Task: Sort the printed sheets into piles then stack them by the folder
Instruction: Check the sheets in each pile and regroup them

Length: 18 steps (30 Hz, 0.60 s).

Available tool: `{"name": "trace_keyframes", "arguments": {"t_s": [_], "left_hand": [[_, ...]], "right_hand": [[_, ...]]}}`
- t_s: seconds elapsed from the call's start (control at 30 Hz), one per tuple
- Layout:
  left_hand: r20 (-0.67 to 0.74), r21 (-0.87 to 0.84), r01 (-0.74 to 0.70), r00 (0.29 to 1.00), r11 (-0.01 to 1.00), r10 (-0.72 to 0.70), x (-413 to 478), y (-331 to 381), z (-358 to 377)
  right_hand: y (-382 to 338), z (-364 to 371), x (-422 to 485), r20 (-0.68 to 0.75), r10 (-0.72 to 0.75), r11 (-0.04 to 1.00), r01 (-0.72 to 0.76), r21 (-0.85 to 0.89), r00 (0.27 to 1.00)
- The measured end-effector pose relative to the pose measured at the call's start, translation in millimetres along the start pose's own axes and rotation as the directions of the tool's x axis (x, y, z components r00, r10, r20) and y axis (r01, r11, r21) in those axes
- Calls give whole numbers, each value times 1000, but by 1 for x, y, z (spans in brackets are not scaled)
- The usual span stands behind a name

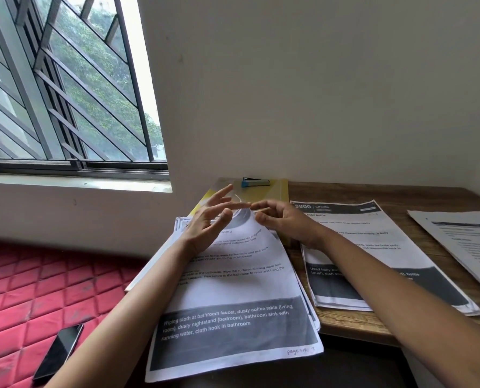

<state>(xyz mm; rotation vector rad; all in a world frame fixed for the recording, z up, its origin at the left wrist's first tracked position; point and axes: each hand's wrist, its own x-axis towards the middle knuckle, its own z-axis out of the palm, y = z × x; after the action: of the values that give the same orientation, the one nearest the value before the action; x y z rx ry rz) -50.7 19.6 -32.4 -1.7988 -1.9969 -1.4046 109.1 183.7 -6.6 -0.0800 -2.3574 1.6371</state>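
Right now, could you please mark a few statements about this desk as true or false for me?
1. The blue stapler lies on the yellow folder. True.
2. The phone lies on the wooden desk. False: it lies on the red quilted mattress.
3. The KITCHEN pile lies to the right of the nearest pile. True.
4. The right hand grips the stapler. False: the stapler lies on the folder, untouched.
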Motion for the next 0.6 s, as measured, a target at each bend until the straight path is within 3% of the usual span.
{"name": "trace_keyframes", "arguments": {"t_s": [0.33,0.6], "left_hand": [[-49,16,-7,999,1000,8,-2,0,-2],[47,109,-64,997,992,60,-3,6,-1]], "right_hand": [[3,-5,3,-48,54,995,-58,-78,997],[0,-1,0,-33,30,996,-33,-88,999]]}}
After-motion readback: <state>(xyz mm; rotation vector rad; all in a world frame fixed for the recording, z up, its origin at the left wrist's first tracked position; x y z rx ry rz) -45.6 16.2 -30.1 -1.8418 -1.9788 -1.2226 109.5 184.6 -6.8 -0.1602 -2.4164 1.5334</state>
